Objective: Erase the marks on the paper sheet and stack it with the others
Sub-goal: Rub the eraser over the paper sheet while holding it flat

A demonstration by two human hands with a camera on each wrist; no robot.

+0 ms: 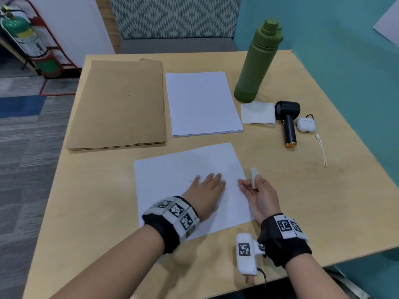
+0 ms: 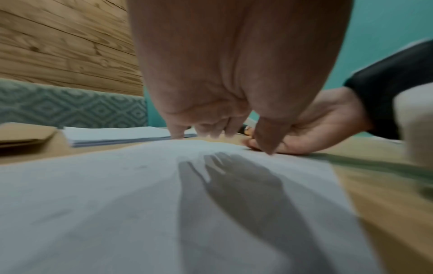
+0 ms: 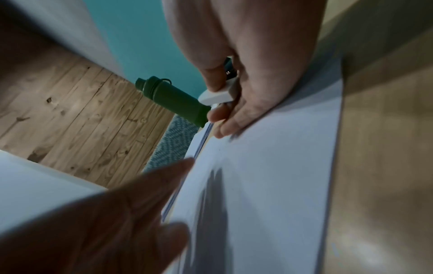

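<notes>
White paper sheet [image 1: 190, 169] on pale tan wooden table [image 1: 302, 190]. Beyond the sheet, white paper stack [image 1: 203, 104]; left of that stack, plain brown envelopes [image 1: 116, 104]. Right of the stack, olive green bottle [image 1: 257, 63], white folded tissue [image 1: 258, 113], black handheld fan [image 1: 288, 121] (orange at its base), white earbud case [image 1: 304, 125]. White eraser [image 1: 254, 178]. Black wristbands with black-and-white square codes. Teal wall [image 1: 345, 29]; grey-and-white zigzag seat back [image 1: 172, 16]; green extinguisher [image 1: 26, 39] in red stand.
</notes>
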